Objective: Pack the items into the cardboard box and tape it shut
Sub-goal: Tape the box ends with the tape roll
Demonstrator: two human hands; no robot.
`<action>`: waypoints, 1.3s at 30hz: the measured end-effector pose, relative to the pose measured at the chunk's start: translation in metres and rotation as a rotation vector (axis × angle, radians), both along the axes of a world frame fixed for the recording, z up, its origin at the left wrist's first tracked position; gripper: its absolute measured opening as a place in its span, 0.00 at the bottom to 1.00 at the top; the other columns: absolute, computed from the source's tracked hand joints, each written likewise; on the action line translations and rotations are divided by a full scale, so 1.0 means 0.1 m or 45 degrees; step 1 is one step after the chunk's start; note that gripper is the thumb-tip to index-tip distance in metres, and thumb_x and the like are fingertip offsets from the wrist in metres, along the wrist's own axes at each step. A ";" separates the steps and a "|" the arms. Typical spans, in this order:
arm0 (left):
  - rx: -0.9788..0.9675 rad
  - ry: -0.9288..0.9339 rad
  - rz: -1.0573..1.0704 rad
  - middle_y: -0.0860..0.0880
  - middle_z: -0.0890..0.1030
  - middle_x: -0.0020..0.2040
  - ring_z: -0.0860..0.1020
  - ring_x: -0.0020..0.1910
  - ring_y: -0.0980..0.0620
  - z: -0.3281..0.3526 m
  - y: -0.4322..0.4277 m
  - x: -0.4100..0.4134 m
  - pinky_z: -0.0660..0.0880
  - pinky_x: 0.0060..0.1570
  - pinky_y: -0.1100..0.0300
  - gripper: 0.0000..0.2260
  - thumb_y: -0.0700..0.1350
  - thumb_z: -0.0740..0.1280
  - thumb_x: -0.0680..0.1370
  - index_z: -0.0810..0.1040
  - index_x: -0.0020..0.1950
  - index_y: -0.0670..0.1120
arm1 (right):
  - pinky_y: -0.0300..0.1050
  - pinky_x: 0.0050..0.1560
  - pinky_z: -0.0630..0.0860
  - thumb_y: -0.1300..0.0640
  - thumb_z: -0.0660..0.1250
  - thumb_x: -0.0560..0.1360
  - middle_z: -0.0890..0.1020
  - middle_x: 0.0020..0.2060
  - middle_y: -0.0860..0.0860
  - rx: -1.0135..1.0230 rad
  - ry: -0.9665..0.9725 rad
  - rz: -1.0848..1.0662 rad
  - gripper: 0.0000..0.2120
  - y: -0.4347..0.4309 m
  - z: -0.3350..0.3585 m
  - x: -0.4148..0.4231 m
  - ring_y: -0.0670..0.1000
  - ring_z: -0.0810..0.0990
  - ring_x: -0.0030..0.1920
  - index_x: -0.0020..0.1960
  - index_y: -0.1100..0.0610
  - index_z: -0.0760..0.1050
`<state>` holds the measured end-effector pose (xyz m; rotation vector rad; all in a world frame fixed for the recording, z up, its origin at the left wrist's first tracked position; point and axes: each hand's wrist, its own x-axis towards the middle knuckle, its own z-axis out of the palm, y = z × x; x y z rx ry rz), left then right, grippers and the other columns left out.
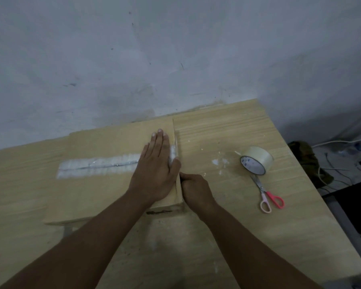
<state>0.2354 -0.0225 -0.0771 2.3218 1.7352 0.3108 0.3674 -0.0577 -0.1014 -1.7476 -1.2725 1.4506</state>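
A closed cardboard box (96, 190) lies on the wooden table, its flaps folded down. A strip of clear tape (98, 164) runs along the top seam to the right edge. My left hand (154, 170) lies flat on the box top, fingers together, pressing the tape near that edge. My right hand (194, 188) is curled against the box's right side wall; its fingertips are hidden behind the box edge. A roll of clear tape (255, 159) stands on the table to the right. Any packed items are hidden inside the box.
Scissors (267, 195) with pink and red handles lie just in front of the tape roll. The table (227, 236) ends at the right, where cables (338, 167) and a dark cloth lie on the floor. A grey wall rises behind the table.
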 end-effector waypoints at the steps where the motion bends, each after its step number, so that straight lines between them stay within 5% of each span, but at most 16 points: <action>1: -0.002 0.001 -0.001 0.49 0.38 0.80 0.35 0.77 0.56 0.00 0.00 0.00 0.39 0.75 0.58 0.34 0.61 0.40 0.78 0.39 0.79 0.45 | 0.50 0.56 0.76 0.59 0.56 0.77 0.84 0.49 0.52 0.013 -0.055 0.027 0.16 0.01 0.04 -0.02 0.54 0.81 0.51 0.54 0.54 0.82; 3: -0.001 0.008 -0.003 0.49 0.38 0.79 0.35 0.77 0.56 0.00 0.00 0.00 0.39 0.75 0.58 0.33 0.61 0.40 0.78 0.39 0.79 0.45 | 0.50 0.51 0.73 0.59 0.53 0.80 0.80 0.47 0.58 0.029 -0.147 0.039 0.16 0.04 0.07 -0.04 0.57 0.78 0.48 0.52 0.63 0.78; 7: -0.005 0.005 -0.001 0.50 0.37 0.79 0.34 0.76 0.57 -0.01 0.01 0.01 0.38 0.75 0.59 0.33 0.61 0.41 0.79 0.39 0.79 0.46 | 0.52 0.48 0.71 0.52 0.53 0.80 0.78 0.40 0.54 -0.127 0.089 -0.176 0.18 0.11 0.08 -0.05 0.55 0.75 0.45 0.39 0.58 0.76; 11: -0.022 -0.015 -0.009 0.50 0.37 0.79 0.34 0.76 0.57 -0.02 0.00 -0.02 0.39 0.75 0.58 0.33 0.61 0.41 0.79 0.39 0.79 0.46 | 0.54 0.56 0.74 0.52 0.48 0.80 0.80 0.52 0.59 0.011 -0.046 -0.003 0.22 0.00 0.12 -0.08 0.60 0.77 0.52 0.56 0.64 0.75; 13: -0.032 -0.044 -0.011 0.50 0.38 0.79 0.35 0.77 0.57 -0.02 0.01 -0.02 0.39 0.76 0.58 0.32 0.60 0.40 0.79 0.39 0.79 0.45 | 0.54 0.55 0.75 0.49 0.45 0.79 0.81 0.52 0.56 0.194 -0.161 0.036 0.24 -0.12 0.13 -0.09 0.57 0.79 0.53 0.56 0.58 0.77; 16: -0.058 -0.093 0.000 0.50 0.39 0.80 0.36 0.77 0.57 -0.02 0.02 -0.01 0.41 0.76 0.57 0.29 0.57 0.41 0.81 0.40 0.79 0.45 | 0.52 0.58 0.75 0.39 0.49 0.77 0.83 0.49 0.50 0.050 0.144 -0.137 0.25 -0.05 0.02 -0.08 0.49 0.80 0.52 0.50 0.53 0.79; 19: -0.064 -0.127 0.015 0.51 0.39 0.80 0.36 0.77 0.58 -0.01 0.01 0.00 0.41 0.77 0.57 0.28 0.56 0.40 0.82 0.41 0.80 0.46 | 0.59 0.64 0.71 0.31 0.49 0.68 0.83 0.51 0.51 -0.110 0.339 -0.159 0.33 0.08 -0.19 -0.04 0.53 0.80 0.55 0.56 0.52 0.78; 26: -0.135 -0.365 0.045 0.54 0.44 0.80 0.40 0.77 0.61 0.02 0.00 -0.01 0.41 0.76 0.61 0.26 0.56 0.40 0.83 0.45 0.80 0.48 | 0.39 0.57 0.74 0.50 0.51 0.82 0.83 0.45 0.43 -0.052 0.652 -0.276 0.18 -0.02 0.32 0.00 0.42 0.80 0.52 0.48 0.48 0.80; 31: -0.159 -0.430 0.064 0.55 0.47 0.80 0.43 0.77 0.62 0.03 -0.01 -0.01 0.43 0.76 0.61 0.28 0.58 0.38 0.82 0.49 0.80 0.48 | 0.59 0.63 0.72 0.30 0.50 0.65 0.84 0.49 0.51 -0.125 0.425 -0.245 0.33 -0.02 0.01 -0.10 0.54 0.81 0.53 0.53 0.50 0.80; 39: -0.150 -0.472 0.081 0.55 0.49 0.80 0.45 0.77 0.62 0.03 0.00 -0.01 0.44 0.76 0.59 0.29 0.59 0.38 0.81 0.50 0.80 0.48 | 0.59 0.59 0.76 0.37 0.58 0.70 0.85 0.46 0.49 0.025 0.412 -0.289 0.22 0.05 0.32 -0.15 0.50 0.83 0.50 0.50 0.49 0.83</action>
